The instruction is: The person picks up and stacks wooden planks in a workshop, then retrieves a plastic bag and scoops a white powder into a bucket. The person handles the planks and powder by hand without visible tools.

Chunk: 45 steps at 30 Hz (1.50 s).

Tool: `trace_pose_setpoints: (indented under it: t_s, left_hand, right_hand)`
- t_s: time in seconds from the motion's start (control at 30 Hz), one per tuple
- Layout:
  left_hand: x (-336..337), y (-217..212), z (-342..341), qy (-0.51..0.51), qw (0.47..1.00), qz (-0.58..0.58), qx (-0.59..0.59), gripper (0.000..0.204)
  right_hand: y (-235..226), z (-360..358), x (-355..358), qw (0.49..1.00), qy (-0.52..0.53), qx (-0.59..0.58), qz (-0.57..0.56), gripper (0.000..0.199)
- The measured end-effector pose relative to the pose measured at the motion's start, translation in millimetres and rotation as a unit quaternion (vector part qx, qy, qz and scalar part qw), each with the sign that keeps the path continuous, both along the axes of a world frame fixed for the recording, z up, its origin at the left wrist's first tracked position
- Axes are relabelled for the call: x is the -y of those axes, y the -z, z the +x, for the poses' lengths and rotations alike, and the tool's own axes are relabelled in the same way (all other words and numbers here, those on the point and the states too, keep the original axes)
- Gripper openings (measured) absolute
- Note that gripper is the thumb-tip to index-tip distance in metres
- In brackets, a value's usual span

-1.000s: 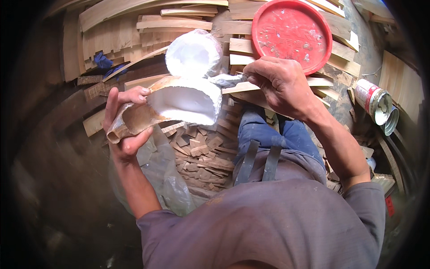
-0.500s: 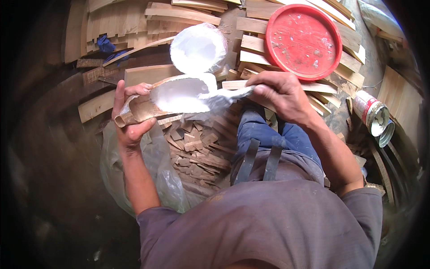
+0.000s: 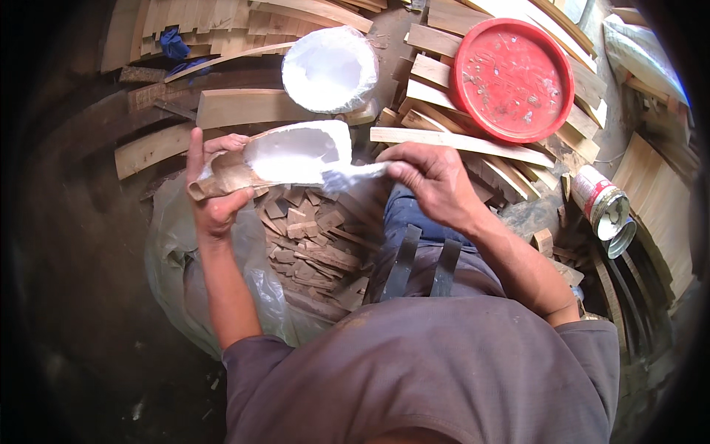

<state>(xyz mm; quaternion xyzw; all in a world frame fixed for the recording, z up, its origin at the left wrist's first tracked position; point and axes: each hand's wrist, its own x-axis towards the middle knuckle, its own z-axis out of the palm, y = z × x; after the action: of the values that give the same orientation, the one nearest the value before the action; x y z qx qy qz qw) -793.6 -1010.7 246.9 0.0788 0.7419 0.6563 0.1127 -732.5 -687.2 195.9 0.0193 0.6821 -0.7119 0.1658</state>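
Gripping the stiff, light wooden piece (image 3: 251, 166), white-coated and likely slippery, is done by left hand (image 3: 214, 200); right hand (image 3: 433, 181) pinches a soft rag (image 3: 351, 176).

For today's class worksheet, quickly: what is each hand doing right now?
Left hand: closed around a wooden piece coated white.
Right hand: fingers pinched on a white rag touching that piece.

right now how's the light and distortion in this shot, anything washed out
Head view: daylight overexposes the white-coated wooden piece in the left hand and the white bowl; the left side and rim fall into dark shadow; fisheye bends the planks; right hand looks sharp.
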Motion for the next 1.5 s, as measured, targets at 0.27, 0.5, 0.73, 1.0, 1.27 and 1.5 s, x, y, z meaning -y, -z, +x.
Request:
trace_pose_setpoints:
  t_s: [0.27,0.5,0.73,1.0,1.27,1.5]
  left_hand:
    - [-5.4,13.6,4.1,-0.021,1.000,0.003,0.004,0.110]
    - [2.1,17.7,22.5,-0.100,0.995,-0.016,0.021,0.108]
    - [14.0,26.4,41.1,-0.148,0.988,-0.010,0.044,0.105]
    - [48.6,31.3,53.0,-0.193,0.980,-0.025,0.037,0.108]
    - [95.5,50.0,85.4,-0.306,0.950,0.040,0.054,0.107]
    - [135.1,98.8,116.1,-0.395,0.913,0.047,0.093,0.108]
  right_hand:
    - [-2.0,-10.3,35.5,0.968,-0.085,-0.127,0.201,0.043]
    - [68.1,11.8,-96.7,0.914,0.293,0.278,0.030,0.039]
    - [183.1,47.9,-225.8,0.783,0.444,0.409,0.152,0.041]
    - [226.2,58.4,-256.2,0.815,0.366,0.382,0.238,0.026]
    - [171.6,-9.7,-199.6,0.851,0.391,0.293,0.193,0.027]
    - [181.0,-155.6,-36.8,0.907,0.126,0.139,0.377,0.022]
